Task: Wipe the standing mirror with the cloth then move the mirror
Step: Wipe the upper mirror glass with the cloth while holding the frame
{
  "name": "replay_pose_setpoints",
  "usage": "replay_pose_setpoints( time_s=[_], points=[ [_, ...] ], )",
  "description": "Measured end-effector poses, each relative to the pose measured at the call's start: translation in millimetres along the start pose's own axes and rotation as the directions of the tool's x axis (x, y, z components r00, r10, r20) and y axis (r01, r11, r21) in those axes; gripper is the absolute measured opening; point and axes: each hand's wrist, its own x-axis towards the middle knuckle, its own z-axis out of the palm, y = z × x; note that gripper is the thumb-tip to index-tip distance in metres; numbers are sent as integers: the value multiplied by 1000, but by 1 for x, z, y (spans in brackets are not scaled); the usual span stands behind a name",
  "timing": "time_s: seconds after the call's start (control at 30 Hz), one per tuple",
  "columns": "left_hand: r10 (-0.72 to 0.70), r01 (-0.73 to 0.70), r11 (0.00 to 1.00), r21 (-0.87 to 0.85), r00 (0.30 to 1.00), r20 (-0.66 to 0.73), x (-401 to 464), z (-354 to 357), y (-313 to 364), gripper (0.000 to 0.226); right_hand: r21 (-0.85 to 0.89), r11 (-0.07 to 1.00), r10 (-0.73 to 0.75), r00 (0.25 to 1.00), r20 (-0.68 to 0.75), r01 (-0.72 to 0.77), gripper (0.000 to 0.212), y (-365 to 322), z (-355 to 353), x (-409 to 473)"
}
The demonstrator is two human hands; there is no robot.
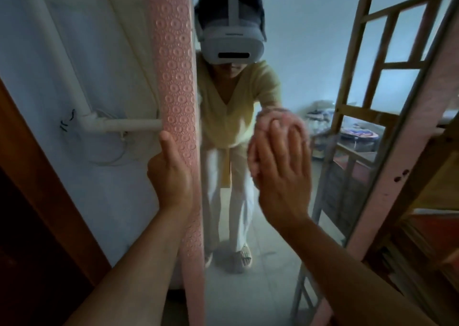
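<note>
Wiping step: left hand (pixel 171 174) grips pink embossed mirror frame (pixel 175 77); right hand (pixel 283 176), fingers straight, presses pink cloth (pixel 253 161) on glass. Next: wipe unreached glass.

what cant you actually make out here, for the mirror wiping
- Cloth: head view, mostly covered by the right hand pressing it to the glass; only a blurred pink edge shows.
- Standing mirror: its top and foot are cut off by the frame edges.
- Left hand: its fingers wrap behind the pink frame, out of sight.
- Dirt or streaks on the glass: too soft to tell.
</note>
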Motion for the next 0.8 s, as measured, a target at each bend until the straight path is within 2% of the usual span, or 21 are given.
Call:
replay_pose_setpoints(
  time_s=[0.1, 0.13, 0.2, 0.27, 0.33, 0.43, 0.5, 0.57, 0.63, 0.7, 0.8],
  points=[
    [43, -44, 998, 36, 999, 8, 1, 0, -1, 57, -93, 958, 273, 962, -9, -272, 82, 53, -19, -20],
    [58, -58, 997, 42, 998, 11, 0, -1, -1, 56, -103, 931, 350, 936, -28, -351, 88, 56, -22, -22],
    [66, -66, 997, 46, 998, 10, 0, -1, -3, 56, -92, 911, 393, 915, -94, -401, 87, 43, -15, -17],
    [55, -55, 997, 48, 998, 4, 0, -1, -2, 56, -10, 954, 299, 951, -79, -301, 76, 13, -3, -8],
    [31, -31, 999, 28, 999, 7, 1, 0, -2, 57, 70, 990, 126, 992, 0, -126, 65, -16, 4, -4],
    [11, -11, 1000, 8, 1000, 13, 1, -1, -2, 60, 50, 998, -26, 998, 51, 24, 63, -13, 2, -6],
    [6, -6, 1000, 10, 1000, 8, 1, 0, -1, 62, -18, 997, 81, 997, 17, -81, 64, 15, -5, -10],
    [-3, 3, 1000, 17, 1000, 4, -1, 0, 2, 63, -56, 953, 292, 953, -75, -297, 65, 40, -11, -12],
    [-12, 12, 1000, 28, 1000, 1, -2, -1, 4, 63, -50, 921, 376, 916, -141, -386, 69, 37, -10, -7],
    [-15, 14, 999, 36, 1000, 4, -3, -1, 6, 63, 45, 955, 295, 949, -113, -292, 59, 10, -5, 9],
    [15, -16, 999, 40, 1000, 17, -4, -2, 7, 63, 173, 985, 35, 997, -67, -23, 57, -40, 2, 40]
  ],
)
